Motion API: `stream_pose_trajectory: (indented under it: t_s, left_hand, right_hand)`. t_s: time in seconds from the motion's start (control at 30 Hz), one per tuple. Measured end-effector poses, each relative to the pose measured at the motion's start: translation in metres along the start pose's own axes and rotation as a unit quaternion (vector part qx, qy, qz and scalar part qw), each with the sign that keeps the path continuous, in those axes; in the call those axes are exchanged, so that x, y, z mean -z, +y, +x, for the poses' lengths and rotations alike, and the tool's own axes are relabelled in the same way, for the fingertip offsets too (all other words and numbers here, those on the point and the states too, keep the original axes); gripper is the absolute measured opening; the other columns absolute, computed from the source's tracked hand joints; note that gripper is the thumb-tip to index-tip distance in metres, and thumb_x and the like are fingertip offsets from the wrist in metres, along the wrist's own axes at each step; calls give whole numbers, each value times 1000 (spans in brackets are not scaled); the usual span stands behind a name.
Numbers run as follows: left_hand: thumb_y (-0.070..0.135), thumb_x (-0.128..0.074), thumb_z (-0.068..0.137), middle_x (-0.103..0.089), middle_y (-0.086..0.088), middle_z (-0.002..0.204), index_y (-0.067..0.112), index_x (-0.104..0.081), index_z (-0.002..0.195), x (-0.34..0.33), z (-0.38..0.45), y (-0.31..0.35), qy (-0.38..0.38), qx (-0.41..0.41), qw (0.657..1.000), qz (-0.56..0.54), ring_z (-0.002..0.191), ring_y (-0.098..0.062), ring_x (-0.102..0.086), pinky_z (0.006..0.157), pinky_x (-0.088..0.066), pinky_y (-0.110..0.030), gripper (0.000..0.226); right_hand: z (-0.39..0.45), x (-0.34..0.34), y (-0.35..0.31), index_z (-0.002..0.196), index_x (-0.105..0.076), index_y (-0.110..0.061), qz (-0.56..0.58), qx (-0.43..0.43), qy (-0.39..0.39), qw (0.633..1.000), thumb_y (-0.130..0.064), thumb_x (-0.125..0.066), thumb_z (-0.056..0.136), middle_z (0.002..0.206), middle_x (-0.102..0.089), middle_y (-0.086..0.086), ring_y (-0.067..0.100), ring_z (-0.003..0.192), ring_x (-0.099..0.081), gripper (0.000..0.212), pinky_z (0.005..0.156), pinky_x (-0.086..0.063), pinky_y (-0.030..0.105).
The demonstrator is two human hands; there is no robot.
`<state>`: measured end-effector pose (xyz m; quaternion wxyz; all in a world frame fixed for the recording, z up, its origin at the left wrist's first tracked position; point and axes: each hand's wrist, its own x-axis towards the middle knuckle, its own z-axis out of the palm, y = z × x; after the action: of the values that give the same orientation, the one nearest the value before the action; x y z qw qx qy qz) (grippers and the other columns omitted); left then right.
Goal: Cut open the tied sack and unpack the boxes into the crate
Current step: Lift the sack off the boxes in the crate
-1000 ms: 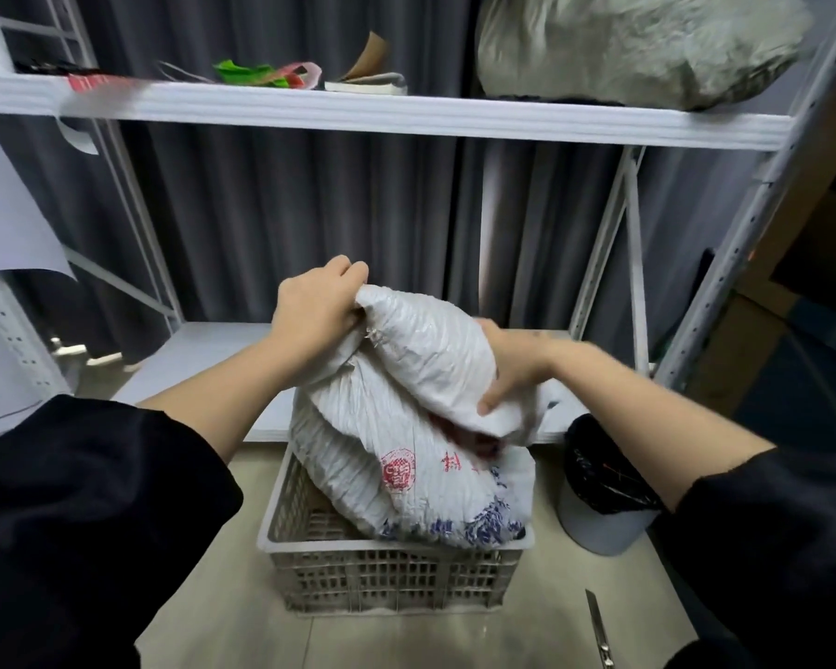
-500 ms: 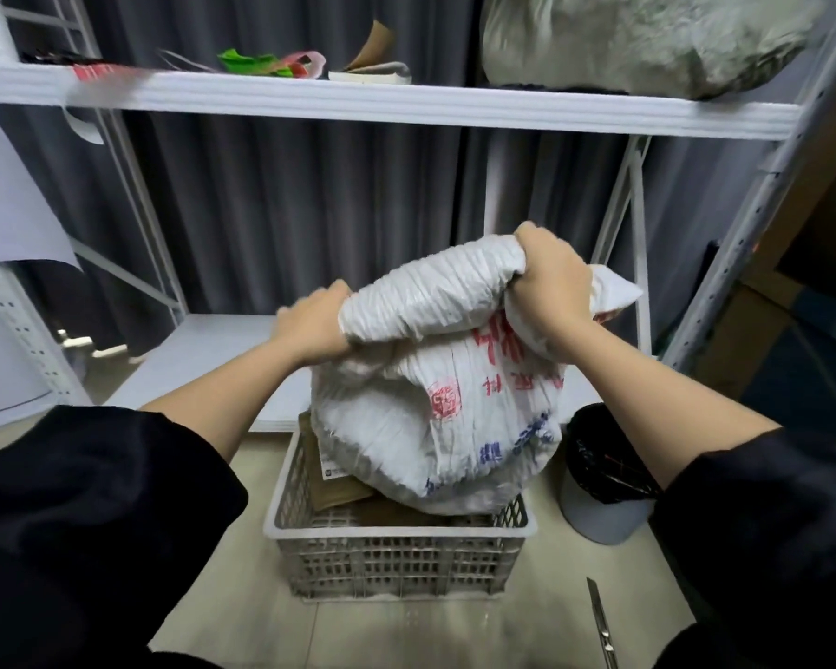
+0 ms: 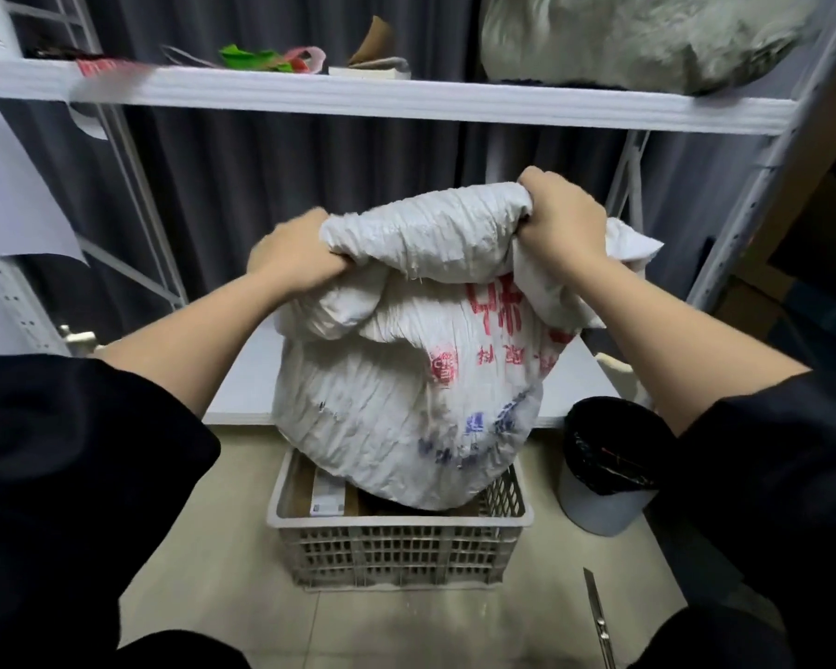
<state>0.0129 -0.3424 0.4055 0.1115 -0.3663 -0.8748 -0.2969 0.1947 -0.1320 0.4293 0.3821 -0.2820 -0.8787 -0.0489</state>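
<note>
My fingers [image 3: 544,183] bunch upturned sack [image 3: 406,403] both sides, emptying boxes [image 3: 327,492] into crate [image 3: 397,548]; next: shake, lift clear.

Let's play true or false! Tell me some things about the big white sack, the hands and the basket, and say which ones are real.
1. Both hands grip the white sack. True: the left hand and the right hand clutch its bunched cloth.
2. The sack lies flat on the floor. False: it is held up over the crate.
3. The crate holds nothing. False: a cardboard box shows inside it.
4. Scissors lie on the floor, right of the crate. True.
5. The right hand holds the scissors. False: it grips the sack.
</note>
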Motion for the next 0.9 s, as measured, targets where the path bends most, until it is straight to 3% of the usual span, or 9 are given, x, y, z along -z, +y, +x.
stream_pose_trajectory:
  t_s: [0.1, 0.2, 0.3, 0.33, 0.47, 0.6, 0.67, 0.77, 0.9]
  left_hand:
    - [41, -59, 77, -63, -4, 104, 16, -50, 101, 9, 6, 0, 79, 23, 993, -87, 92, -32, -58, 71, -44, -36, 36]
    - [38, -58, 78, -63, -8, 107, 16, -50, 103, 13, 7, 0, 70, 11, 997, -43, 97, -35, -58, 74, -45, -39, 34]
    - [29, -57, 77, -60, -9, 108, 16, -52, 103, 23, 13, 2, 251, -20, 966, -60, 100, -33, -56, 79, -45, -43, 30]
    - [28, -56, 77, -60, -9, 109, 16, -52, 104, 25, 14, 4, 261, -13, 963, -69, 101, -33, -55, 80, -44, -43, 30]
    - [38, -51, 77, -60, -9, 110, 18, -49, 103, 16, 9, -4, 98, 0, 995, -20, 98, -36, -58, 76, -47, -42, 33]
    - [38, -53, 77, -60, -4, 106, 20, -47, 100, 5, -1, -13, 58, 9, 998, -19, 92, -32, -58, 74, -49, -42, 30]
    - [36, -55, 76, -59, -6, 108, 19, -49, 102, 7, -2, -10, 90, 7, 995, -30, 95, -33, -58, 75, -49, -43, 32]
    - [29, -57, 75, -58, -6, 109, 16, -51, 104, 15, 0, -7, 195, -11, 979, -56, 99, -32, -55, 76, -46, -43, 32]
    - [28, -57, 75, -57, -7, 110, 16, -52, 106, 29, 5, 2, 220, -27, 974, -53, 101, -32, -54, 78, -42, -41, 34]
  right_hand:
    - [10, 7, -5, 97, -47, -14, 14, 0, 39, 999, -12, -47, 75, 97, -57, 10, 35, 86, -55, 23, 59, -33, 37]
    - [5, 10, -12, 96, -46, -13, -8, 43, 63, 997, -10, -46, 71, 97, -56, 9, 36, 87, -53, 25, 56, -35, 40]
    - [17, 23, -21, 99, -51, -10, 5, 46, 195, 980, -9, -43, 64, 98, -56, 9, 34, 90, -51, 35, 55, -33, 41]
    - [20, 27, -26, 100, -51, -10, 7, 34, 201, 979, -8, -42, 64, 100, -56, 9, 34, 91, -51, 37, 55, -32, 40]
    - [8, 11, -21, 97, -45, -14, -8, 56, 108, 992, -10, -45, 66, 98, -54, 8, 35, 87, -50, 31, 55, -29, 38]
    - [-10, -2, -16, 90, -41, -15, -8, 59, 81, 995, -10, -46, 63, 90, -51, 5, 33, 77, -46, 28, 51, -29, 37]
    - [-8, 5, -19, 89, -42, -14, 4, 56, 93, 994, -9, -45, 63, 89, -51, 6, 32, 77, -46, 27, 51, -28, 37]
    - [-1, 17, -22, 89, -44, -13, 19, 46, 145, 988, -6, -44, 64, 89, -53, 5, 31, 79, -46, 27, 52, -27, 35]
    - [5, 26, -23, 92, -48, -12, 44, 40, 166, 984, -7, -44, 64, 92, -55, 5, 30, 86, -48, 28, 55, -30, 35]
